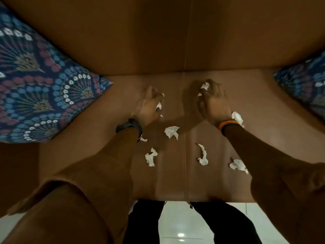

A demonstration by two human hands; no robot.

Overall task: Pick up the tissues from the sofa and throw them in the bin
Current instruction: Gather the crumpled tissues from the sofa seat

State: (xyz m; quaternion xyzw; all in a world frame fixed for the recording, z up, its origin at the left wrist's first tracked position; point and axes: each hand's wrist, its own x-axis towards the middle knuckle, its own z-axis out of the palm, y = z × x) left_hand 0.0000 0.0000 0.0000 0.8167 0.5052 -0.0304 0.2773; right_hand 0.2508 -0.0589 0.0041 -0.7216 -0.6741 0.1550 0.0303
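Observation:
Several crumpled white tissues lie on the brown sofa seat [123, 95]. My left hand [149, 106] is closed around a tissue [158, 105] near the back of the seat. Over to the right, my right hand [213, 104] grips another tissue [204, 86] in its fingertips. Loose tissues rest closer to me: one [172, 132] between my wrists, one [150, 157] lower left, a long twisted one [203, 155], one [237, 165] at lower right, and one [237, 118] beside my right wrist. No bin is in view.
A patterned blue cushion [40, 88] leans at the left end of the sofa, and another [306, 85] at the right. The sofa backrest [158, 36] rises behind the seat. My dark trouser legs [226, 222] stand on a pale tiled floor [181, 226] in front.

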